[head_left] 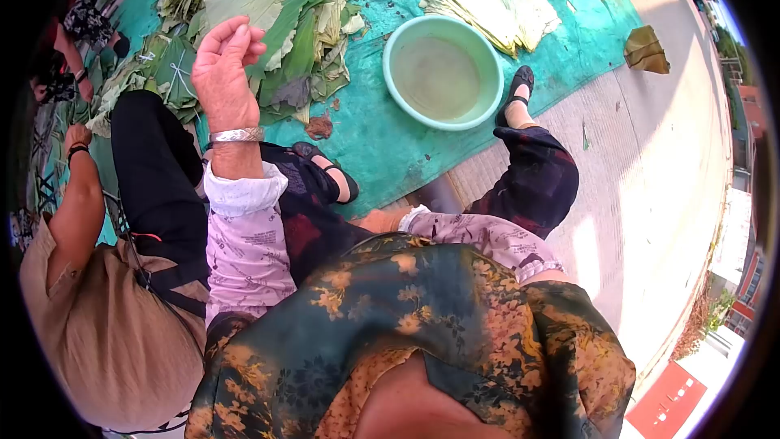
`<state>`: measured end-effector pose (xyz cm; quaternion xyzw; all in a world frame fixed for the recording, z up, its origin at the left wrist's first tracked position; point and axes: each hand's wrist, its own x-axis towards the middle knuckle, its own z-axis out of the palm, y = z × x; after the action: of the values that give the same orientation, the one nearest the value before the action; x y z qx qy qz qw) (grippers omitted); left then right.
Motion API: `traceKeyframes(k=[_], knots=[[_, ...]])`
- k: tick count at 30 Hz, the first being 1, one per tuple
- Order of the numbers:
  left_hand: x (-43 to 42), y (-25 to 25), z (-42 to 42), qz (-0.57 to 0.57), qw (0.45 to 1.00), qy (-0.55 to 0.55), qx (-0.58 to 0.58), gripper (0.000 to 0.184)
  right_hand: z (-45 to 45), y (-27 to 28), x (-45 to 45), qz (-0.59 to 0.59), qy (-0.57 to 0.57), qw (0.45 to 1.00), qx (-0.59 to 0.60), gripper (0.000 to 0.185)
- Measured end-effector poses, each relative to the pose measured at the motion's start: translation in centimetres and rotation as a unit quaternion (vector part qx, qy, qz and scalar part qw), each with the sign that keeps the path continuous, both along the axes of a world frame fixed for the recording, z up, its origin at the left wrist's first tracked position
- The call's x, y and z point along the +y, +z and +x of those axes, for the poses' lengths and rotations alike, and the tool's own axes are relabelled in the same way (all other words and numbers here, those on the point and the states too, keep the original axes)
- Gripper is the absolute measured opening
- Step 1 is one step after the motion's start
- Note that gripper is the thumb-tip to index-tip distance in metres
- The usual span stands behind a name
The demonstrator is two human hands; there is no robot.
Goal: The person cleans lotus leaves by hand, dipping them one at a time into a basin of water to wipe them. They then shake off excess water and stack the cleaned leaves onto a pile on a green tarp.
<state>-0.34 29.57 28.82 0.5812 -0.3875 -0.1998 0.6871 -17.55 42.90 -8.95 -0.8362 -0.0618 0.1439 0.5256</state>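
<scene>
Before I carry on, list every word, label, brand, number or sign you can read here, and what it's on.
No text is legible.
Pink left sleeve: small dark print resembling lettering, too small to read.
Red panel, lower right: white marks, too blurred to read.
Basin: no lettering visible.
Leaf pile: no label visible.

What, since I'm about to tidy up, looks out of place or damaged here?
A brown, leaf-like piece looks stray: it lies on the paving, just past the green tarp's corner, away from the large leaf pile. A crumpled brown scrap lies loose beside that pile. No spill is clear.
</scene>
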Motion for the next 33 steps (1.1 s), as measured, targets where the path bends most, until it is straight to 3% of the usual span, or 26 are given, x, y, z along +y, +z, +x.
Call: traceKeyframes(k=[3, 6, 7, 12, 13, 16, 17, 19, 21, 27, 30, 33], knots=[[-0.5, -0.7, 1.7, 0.006, 1.000, 0.011, -0.004, 0.014, 0.8, 2.9, -1.0, 0.000, -0.023, 1.000, 0.007, 0.033], [-0.5, -1.2, 3.2, 0.012, 1.000, 0.021, -0.006, 0.013, -2.7, 14.4, -4.7, -0.012, -0.066, 0.982, 0.177, 0.038], [-0.7, -1.4, 3.5, 0.016, 1.000, 0.022, -0.004, 0.013, -3.5, 13.4, -5.9, -0.051, -0.126, 0.979, 0.154, 0.039], [-1.4, -1.9, 5.0, 0.029, 0.999, 0.028, -0.024, 0.012, -13.6, 22.1, -16.1, -0.235, -0.333, 0.912, 0.053, 0.039], [-1.7, -1.9, 4.9, 0.032, 0.999, 0.021, -0.032, 0.012, -15.7, 25.1, -17.5, -0.251, -0.374, 0.890, 0.073, 0.036], [-1.9, -2.4, 5.1, 0.057, 0.997, 0.008, -0.057, 0.012, -21.7, 28.3, -22.0, -0.226, -0.496, 0.837, 0.038, 0.034], [-2.0, -2.2, 4.6, 0.069, 0.996, 0.011, -0.059, 0.013, -23.4, 28.8, -23.3, -0.266, -0.499, 0.825, 0.012, 0.033], [-2.2, -2.1, 4.3, 0.107, 0.991, -0.003, -0.085, 0.015, -26.8, 27.4, -25.9, -0.286, -0.511, 0.810, -0.042, 0.033], [-2.6, -1.2, 4.7, 0.169, 0.979, -0.045, -0.102, 0.016, -29.0, 26.6, -26.8, -0.235, -0.535, 0.811, -0.022, 0.033], [-5.0, 2.9, 4.4, 0.317, 0.919, -0.169, -0.165, 0.020, -31.8, 16.9, -28.7, -0.045, -0.577, 0.803, 0.140, 0.032], [-8.2, 0.7, 4.9, 0.402, 0.874, -0.205, -0.179, 0.020, -31.2, 11.8, -30.4, -0.006, -0.584, 0.790, 0.187, 0.037], [-12.6, -6.2, 6.4, 0.479, 0.832, -0.247, -0.132, 0.020, -29.9, 5.7, -33.3, 0.009, -0.616, 0.760, 0.204, 0.044]])
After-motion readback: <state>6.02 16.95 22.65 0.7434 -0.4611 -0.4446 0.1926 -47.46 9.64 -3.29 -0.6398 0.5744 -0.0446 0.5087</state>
